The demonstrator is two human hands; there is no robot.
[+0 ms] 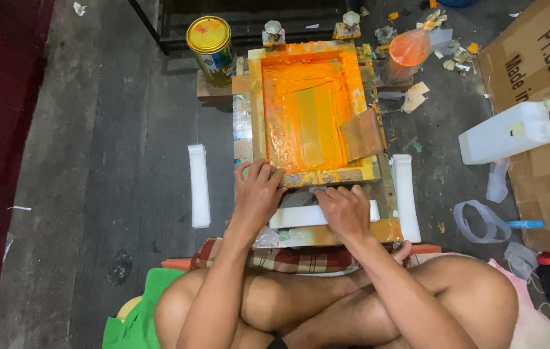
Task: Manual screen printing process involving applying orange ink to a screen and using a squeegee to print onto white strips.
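Seated cross-legged on the floor, 1 person is being seen from above; both bare hands are being worked at the near edge of a screen-printing frame (309, 178).

- The frame is lying flat on a low board, its long axis running away from the person. The mesh is being covered by orange ink, and a brown squeegee (361, 134) is being leaned at the frame's right inner side, well apart from both hands.
- The left hand (258, 190) is being rested on the frame's near left corner, fingers spread and curled over the wooden rail, gripping it lightly rather than holding anything loose.
- The right hand (346, 210) is being laid palm down, fingers partly spread, on a white strip (301, 216) lying just under the frame's near rail. Whether the strip is being pinched or merely pressed cannot be told.
- The strip's long axis is running left to right, crosswise to the frame, directly in front of the person. It is lying between the 2 hands, touching the right hand, with the left hand just above it; the right hand is the nearer.

Round about: 2 white blocks, 1 at left (198, 186) and 1 at right (406, 197), are lying parallel to the frame. A yellow-lidded tin (211, 40) is standing at the far left corner, a white jerrycan (506, 132) is lying at right beside a cardboard box (546, 97).
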